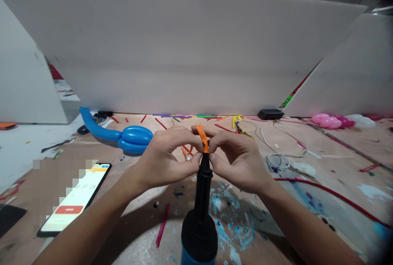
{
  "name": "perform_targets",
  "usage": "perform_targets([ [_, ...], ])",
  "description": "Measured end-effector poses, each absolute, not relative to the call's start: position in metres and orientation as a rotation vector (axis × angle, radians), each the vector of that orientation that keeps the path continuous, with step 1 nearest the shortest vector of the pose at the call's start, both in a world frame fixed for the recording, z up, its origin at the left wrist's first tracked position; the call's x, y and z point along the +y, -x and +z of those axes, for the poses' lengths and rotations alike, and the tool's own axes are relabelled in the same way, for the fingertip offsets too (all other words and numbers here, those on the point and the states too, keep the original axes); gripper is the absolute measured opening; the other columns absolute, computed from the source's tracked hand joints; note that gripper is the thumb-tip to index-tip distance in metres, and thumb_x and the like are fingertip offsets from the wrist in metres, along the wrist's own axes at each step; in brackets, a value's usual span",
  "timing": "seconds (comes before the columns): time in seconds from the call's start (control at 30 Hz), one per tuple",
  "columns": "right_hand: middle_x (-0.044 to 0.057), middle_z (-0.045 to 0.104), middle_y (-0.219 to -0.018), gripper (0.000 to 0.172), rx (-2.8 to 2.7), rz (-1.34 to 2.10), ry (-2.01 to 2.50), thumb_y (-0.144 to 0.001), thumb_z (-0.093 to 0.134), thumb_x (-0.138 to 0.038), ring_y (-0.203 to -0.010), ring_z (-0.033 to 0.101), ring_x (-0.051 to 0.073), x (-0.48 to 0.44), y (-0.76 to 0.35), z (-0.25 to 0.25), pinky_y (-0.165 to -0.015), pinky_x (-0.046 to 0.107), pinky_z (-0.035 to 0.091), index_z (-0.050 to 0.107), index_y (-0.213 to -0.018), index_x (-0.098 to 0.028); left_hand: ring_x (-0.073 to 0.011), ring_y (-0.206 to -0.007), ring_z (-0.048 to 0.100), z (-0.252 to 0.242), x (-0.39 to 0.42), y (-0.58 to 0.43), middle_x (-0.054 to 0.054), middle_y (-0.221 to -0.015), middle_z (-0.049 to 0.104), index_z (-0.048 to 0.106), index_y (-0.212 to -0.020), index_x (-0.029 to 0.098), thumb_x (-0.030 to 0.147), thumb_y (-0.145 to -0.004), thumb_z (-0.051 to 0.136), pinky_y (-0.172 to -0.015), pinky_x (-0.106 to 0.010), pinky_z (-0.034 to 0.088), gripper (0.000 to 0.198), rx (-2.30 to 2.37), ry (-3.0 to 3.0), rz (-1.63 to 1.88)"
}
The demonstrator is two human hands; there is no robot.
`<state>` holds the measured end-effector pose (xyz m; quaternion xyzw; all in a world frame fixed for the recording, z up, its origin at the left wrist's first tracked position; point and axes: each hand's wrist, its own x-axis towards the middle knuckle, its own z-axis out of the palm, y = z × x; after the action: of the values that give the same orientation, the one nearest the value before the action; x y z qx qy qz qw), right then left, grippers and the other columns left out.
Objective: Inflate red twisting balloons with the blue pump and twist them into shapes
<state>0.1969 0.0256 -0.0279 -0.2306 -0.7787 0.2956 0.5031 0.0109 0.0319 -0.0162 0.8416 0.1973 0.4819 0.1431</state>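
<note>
Toward the left of the paint-stained surface point(346, 150) lie one phone point(78, 199) with a lit screen, one blue balloon point(135, 139) beyond it, and one magenta strip point(162, 225) closer to the middle. At the centre, the left hand point(167, 154) has its grip pinched on one orange balloon point(202, 136), whose lower end meets the nozzle tip of one upright pump point(200, 228), and the right hand point(238, 158) pinches it there too. Farther right come one black box point(270, 114), one red cord point(334, 191) and one cluster of pink, magenta and white balloons point(325, 120)
</note>
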Motion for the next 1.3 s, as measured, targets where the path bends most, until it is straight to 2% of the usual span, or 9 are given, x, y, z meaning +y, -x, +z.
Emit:
perform_targets([
  [0.27, 0.007, 0.064, -0.123, 0.022, -1.917, 0.590, 0.517, -0.072, 0.062, -0.003, -0.127, 0.051, 0.026, 0.027, -0.199, -0.026, -0.107, 0.047, 0.040, 0.062, -0.082, -0.021, -0.0177, -0.087, 0.066, -0.018, 0.037, -0.012, -0.006, -0.086, 0.073, 0.064, -0.085, 0.018, 0.005, -0.076, 0.061, -0.089, -0.039, 0.052, 0.016, 0.444, -2.443, 1.474],
  [0.6, 0.005, 0.059, -0.133, 0.021, -1.986, 0.415, 0.501, -0.069, 0.063, -0.005, -0.131, 0.047, 0.025, 0.030, -0.202, -0.023, -0.113, 0.049, 0.030, 0.061, -0.078, -0.023, -0.0135, -0.070, 0.062, -0.021, 0.036, -0.012, -0.002, -0.075, 0.069, 0.062, -0.084, 0.018, 0.007, -0.076, 0.060, -0.070, -0.029, 0.051, 0.014, 0.454, -2.518, 1.481],
  [1.07, 0.004, 0.058, -0.133, 0.026, -2.137, 0.118, 0.466, -0.068, 0.064, -0.006, -0.127, 0.052, 0.025, 0.025, -0.208, -0.011, -0.112, 0.044, 0.034, 0.066, -0.085, -0.025, -0.0105, -0.064, 0.062, -0.015, 0.029, -0.007, -0.001, -0.073, 0.070, 0.062, -0.082, 0.017, 0.010, -0.078, 0.059, -0.063, -0.023, 0.048, 0.009, 0.490, -2.588, 1.306],
  [1.3, 0.004, 0.055, -0.137, 0.030, -2.168, 0.115, 0.446, -0.068, 0.063, -0.006, -0.126, 0.052, 0.025, 0.024, -0.212, -0.011, -0.111, 0.045, 0.036, 0.067, -0.090, -0.026, -0.0088, -0.060, 0.060, -0.013, 0.027, -0.008, 0.001, -0.073, 0.070, 0.060, -0.079, 0.018, 0.006, -0.075, 0.058, -0.059, -0.020, 0.046, 0.013, 0.490, -2.594, 1.270],
])
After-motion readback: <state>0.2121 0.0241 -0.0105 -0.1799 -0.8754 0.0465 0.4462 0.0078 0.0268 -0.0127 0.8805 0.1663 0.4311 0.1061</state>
